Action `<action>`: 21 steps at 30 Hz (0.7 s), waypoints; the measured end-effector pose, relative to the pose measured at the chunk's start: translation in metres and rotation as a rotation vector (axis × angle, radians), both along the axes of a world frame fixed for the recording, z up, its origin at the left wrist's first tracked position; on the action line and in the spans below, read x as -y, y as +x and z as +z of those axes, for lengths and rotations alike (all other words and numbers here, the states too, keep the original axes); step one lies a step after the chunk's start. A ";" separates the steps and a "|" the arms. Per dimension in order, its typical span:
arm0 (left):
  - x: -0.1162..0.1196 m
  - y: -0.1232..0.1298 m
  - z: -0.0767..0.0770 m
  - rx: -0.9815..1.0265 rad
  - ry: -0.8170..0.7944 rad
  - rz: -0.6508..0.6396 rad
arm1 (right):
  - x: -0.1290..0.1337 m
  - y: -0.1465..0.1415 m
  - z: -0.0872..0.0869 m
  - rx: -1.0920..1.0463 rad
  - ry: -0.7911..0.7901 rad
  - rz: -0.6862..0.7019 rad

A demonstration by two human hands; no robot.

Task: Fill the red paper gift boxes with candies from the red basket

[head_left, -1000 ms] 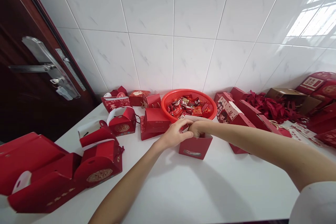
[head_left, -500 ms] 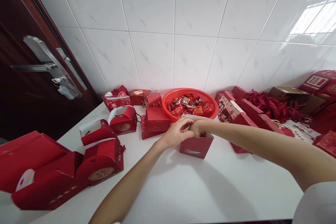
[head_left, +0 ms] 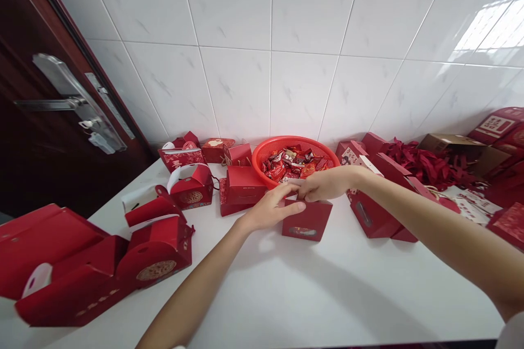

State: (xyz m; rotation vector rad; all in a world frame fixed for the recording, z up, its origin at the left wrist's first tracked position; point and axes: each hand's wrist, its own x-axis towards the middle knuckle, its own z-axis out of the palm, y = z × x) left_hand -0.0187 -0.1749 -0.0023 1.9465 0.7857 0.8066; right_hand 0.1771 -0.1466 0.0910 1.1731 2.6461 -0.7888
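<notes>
A small red paper gift box (head_left: 308,219) stands on the white table in front of me, an oval window low on its near face. My left hand (head_left: 271,209) grips its upper left edge, thumb on the near side and fingers over the rim. Over the box's top hangs my right hand (head_left: 327,184), fingers curled together and pointing left, close to the left fingertips. Whatever those fingers hold, if anything, is hidden. Just behind the box sits a red plastic basket (head_left: 262,147) holding many wrapped candies (head_left: 291,163).
Several red gift boxes (head_left: 159,256) stand at the left, more (head_left: 376,212) at the right. Dark red ribbons (head_left: 429,172) and an open cardboard box (head_left: 454,144) lie farther right. The tiled wall (head_left: 303,87) bounds the back of the table (head_left: 311,300); a door (head_left: 41,163) is at left.
My right hand has come up out of the red gift box to above its rim. Coloured contents now show in the box's window. My left hand keeps its grip.
</notes>
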 end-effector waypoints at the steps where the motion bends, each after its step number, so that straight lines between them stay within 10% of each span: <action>1: -0.001 0.000 -0.002 -0.002 0.038 0.002 | 0.007 0.009 0.010 -0.035 -0.041 0.042; 5: -0.007 0.002 -0.011 0.021 0.172 0.161 | 0.036 0.046 0.016 -0.419 0.195 -0.127; 9: -0.013 0.006 -0.022 0.059 0.238 0.237 | 0.044 0.069 -0.030 -0.648 0.391 -0.419; 14: -0.018 0.010 -0.031 0.153 0.170 0.300 | 0.039 0.070 -0.077 -0.867 0.281 -0.614; 21: -0.018 0.016 -0.033 0.150 0.287 0.304 | 0.037 0.054 -0.089 -1.010 0.115 -0.612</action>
